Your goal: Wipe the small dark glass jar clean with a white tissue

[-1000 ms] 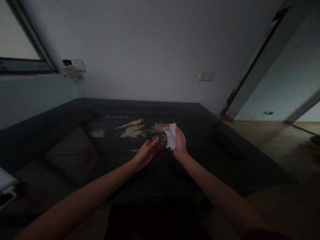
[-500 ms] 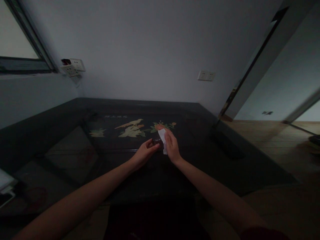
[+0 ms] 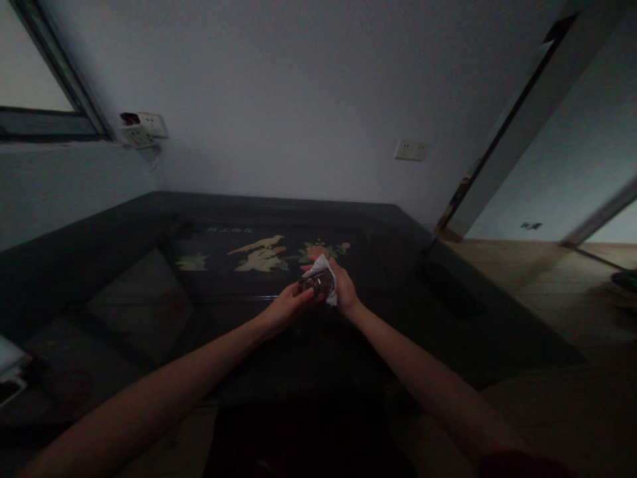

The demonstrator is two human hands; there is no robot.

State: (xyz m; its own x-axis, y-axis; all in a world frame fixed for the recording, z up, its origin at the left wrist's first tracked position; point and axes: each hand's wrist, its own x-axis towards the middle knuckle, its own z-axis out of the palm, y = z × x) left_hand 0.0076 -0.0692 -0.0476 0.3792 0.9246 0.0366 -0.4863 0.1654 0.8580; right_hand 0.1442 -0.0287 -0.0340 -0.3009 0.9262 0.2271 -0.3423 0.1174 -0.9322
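My left hand [image 3: 287,308] is closed around a small dark, see-through glass [image 3: 321,284], with the thumb on its near side. It is dim here, and the exact shape of the glass is hard to make out. My right hand [image 3: 344,287] cups a white tissue [image 3: 332,298] against the right and far side of the glass. The tissue wraps partly round it, and the right fingers are mostly hidden behind. Both hands are above a dark glossy tabletop [image 3: 308,372].
The tabletop bears an inlaid bird [image 3: 261,255] and flowers. A dark flat object [image 3: 452,289] lies to the right. At the left edge is a white object [image 3: 12,365]. Wall sockets [image 3: 411,150] sit above the table's back edge; a wooden floor [image 3: 517,279] stretches away right.
The tissue, held upright beside the glass before, is now opened out and pressed around it. The glass shows more and has moved slightly right, against my right hand.
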